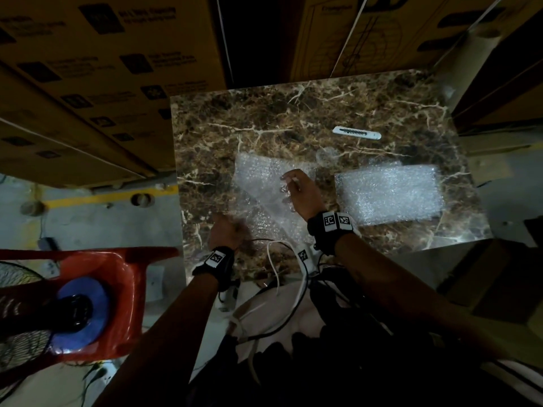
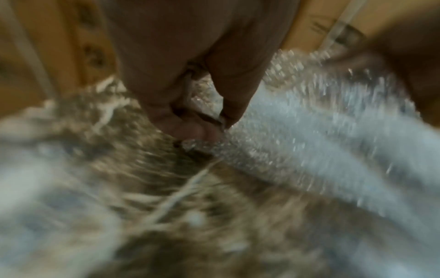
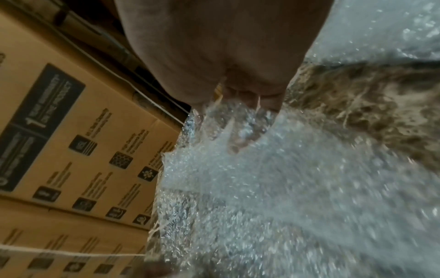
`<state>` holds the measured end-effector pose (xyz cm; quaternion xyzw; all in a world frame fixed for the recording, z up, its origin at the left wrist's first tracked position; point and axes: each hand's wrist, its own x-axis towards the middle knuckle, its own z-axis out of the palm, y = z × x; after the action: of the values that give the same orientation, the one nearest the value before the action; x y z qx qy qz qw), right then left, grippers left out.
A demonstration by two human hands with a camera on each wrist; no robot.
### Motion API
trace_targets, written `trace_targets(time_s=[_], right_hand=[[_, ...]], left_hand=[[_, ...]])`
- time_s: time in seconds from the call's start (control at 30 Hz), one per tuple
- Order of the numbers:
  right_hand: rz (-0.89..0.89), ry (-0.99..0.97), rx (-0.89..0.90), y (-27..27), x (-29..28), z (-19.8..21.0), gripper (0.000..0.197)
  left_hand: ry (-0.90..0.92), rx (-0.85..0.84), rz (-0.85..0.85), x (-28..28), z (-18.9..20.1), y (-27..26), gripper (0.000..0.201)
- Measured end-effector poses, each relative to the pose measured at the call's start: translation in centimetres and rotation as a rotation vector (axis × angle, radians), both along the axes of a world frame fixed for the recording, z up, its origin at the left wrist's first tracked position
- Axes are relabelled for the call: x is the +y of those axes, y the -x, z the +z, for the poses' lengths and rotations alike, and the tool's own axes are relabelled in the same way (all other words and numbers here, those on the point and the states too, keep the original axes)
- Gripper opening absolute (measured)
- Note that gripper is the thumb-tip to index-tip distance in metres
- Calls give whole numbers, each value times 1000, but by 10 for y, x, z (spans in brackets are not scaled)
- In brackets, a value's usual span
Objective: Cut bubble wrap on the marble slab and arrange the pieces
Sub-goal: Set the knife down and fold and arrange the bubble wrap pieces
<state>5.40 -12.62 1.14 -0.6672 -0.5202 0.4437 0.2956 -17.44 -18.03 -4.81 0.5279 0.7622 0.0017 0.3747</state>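
Both hands' grip [image 1: 296,190] on bubble wrap [image 1: 258,183] blurs in wrist views.

Clear bubble wrap [image 1: 258,183] on marble slab [image 1: 293,113]

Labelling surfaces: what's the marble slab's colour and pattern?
Dark brown marble slab with pale cream-white veins branching across it; clearest in the head view.

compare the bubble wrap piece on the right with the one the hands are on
The right piece lies flat and untouched, a neat rectangle. The held piece sits askew and partly lifted, the right hand gripping it and the left hand pinching its near corner. Both are clear bubble wrap on the marble slab.
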Motion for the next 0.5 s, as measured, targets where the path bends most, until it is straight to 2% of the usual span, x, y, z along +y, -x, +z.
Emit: trace_targets(time_s=[0.03, 0.07, 0.13, 0.17, 0.2, 0.23, 0.3, 0.37, 0.4, 0.43, 0.5], right_hand=[[8, -24, -13, 0, 1, 0, 15], [12, -34, -11, 1, 1, 0, 15], [39, -23, 5, 5, 1, 5, 15], [78, -21, -3, 7, 1, 6, 17], [130, -28, -4, 10, 1, 6, 21], [193, -39, -4, 14, 2, 8, 24], [334, -73, -55, 21, 5, 10, 27], [441, -80, -142, 27, 5, 14, 31], [464, -78, -158, 30, 4, 14, 32], [472, -73, -146, 31, 1, 15, 35], [474, -22, -91, 29, -5, 9, 52]], left_hand=[[-73, 129, 3, -5, 7, -1, 68], [-176, 257, 16, -8, 20, -4, 71], [-401, 412, -106, -13, 37, -10, 55], [-514, 388, -232, -12, 40, -13, 44], [-609, 248, -300, -11, 35, -17, 37], [-688, 45, -316, -9, 36, -25, 40], [-681, -317, -142, 1, 40, -38, 76], [-509, -418, 57, 13, 46, -44, 101], [-410, -440, 86, 19, 47, -43, 99], [-332, -497, 72, 26, 47, -40, 88], [-228, -572, 5, 37, 51, -29, 48]])
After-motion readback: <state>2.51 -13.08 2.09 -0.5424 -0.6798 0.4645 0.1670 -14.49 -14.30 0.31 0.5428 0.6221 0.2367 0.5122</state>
